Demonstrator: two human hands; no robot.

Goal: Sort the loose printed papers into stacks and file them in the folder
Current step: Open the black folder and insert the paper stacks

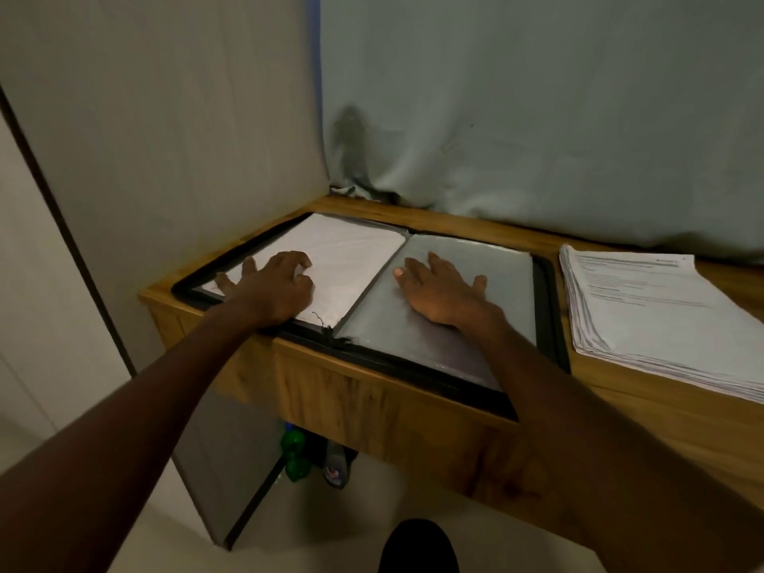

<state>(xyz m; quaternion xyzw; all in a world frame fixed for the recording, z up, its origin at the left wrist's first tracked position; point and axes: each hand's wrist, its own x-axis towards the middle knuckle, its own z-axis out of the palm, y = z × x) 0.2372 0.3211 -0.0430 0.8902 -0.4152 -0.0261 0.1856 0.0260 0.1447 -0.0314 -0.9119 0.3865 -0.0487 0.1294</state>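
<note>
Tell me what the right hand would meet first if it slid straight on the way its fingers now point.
The right hand lies flat on the folder's grey right page, fingers pointing up-left toward the spine. It would probably cross the centre fold first, then the white papers on the left page.
</note>
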